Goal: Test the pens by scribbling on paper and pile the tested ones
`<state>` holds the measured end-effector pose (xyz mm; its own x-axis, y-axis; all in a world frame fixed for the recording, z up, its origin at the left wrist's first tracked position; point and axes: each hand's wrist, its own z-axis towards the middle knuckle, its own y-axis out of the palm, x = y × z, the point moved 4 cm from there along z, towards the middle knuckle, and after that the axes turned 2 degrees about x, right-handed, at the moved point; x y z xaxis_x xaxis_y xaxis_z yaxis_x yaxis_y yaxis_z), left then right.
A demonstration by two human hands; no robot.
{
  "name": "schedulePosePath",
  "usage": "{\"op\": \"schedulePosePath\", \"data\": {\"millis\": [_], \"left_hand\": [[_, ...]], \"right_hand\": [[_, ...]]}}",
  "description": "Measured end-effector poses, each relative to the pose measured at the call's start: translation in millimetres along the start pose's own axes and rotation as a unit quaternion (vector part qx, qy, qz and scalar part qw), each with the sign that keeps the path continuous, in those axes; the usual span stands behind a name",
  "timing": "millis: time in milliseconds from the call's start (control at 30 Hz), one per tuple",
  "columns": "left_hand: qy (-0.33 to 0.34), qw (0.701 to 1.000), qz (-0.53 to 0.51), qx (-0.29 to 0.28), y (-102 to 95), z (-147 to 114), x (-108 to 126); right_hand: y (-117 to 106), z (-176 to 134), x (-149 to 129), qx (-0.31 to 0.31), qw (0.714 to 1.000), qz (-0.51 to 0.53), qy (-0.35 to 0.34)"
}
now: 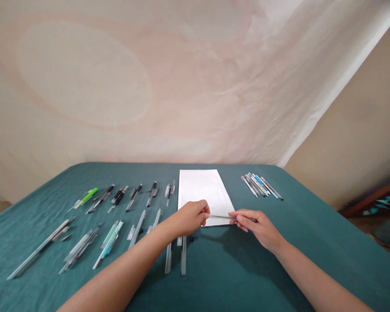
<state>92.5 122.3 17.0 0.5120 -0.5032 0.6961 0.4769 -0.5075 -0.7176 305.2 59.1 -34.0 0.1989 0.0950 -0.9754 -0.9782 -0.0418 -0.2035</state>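
A slim pen [221,216] with a pale shaft and a dark end spans the gap between my hands, above the near edge of a white sheet of paper [203,186]. At its left end, the fingers of my left hand [195,213] are closed in a pinch; they hide that tip. My right hand [251,221] grips the other end between thumb and fingers, with the dark end sticking out past them. Two clear pen parts [183,255] lie on the cloth near my left forearm, and a small dark cap-like piece [191,238] is beside them.
Green cloth [295,268] covers the table. To the left lie groups of disassembled pens, among them a bright green pen [87,197] and a turquoise one [108,245]. A bundle of several pens [261,186] rests at the back right. A pale curtain [195,108] hangs behind.
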Motion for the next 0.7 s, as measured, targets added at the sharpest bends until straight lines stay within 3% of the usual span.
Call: {"op": "schedulePosePath", "data": {"millis": [100, 233, 333, 533, 700], "left_hand": [[-0.021, 0.996, -0.083, -0.015, 0.7, 0.9, -0.8], [-0.035, 0.972, -0.23, -0.043, 1.7, 2.6, -3.5], [-0.048, 0.932, -0.347, -0.097, 5.1, 2.4, -4.3], [-0.058, 0.821, -0.526, -0.215, 17.4, -2.8, 4.7], [-0.049, 0.796, -0.561, -0.221, 22.0, -2.3, 6.4]], "right_hand": [[0.6, 1.0, -1.5, -0.013, 0.996, -0.088, -0.001], [5.5, 0.2, -11.7, -0.011, 0.977, -0.202, -0.063], [10.0, -2.2, -18.2, -0.006, 0.971, -0.216, -0.101], [10.3, -4.4, -18.9, 0.005, 0.971, -0.209, -0.112], [10.6, -4.9, -18.4, 0.003, 0.975, -0.195, -0.109]]}}
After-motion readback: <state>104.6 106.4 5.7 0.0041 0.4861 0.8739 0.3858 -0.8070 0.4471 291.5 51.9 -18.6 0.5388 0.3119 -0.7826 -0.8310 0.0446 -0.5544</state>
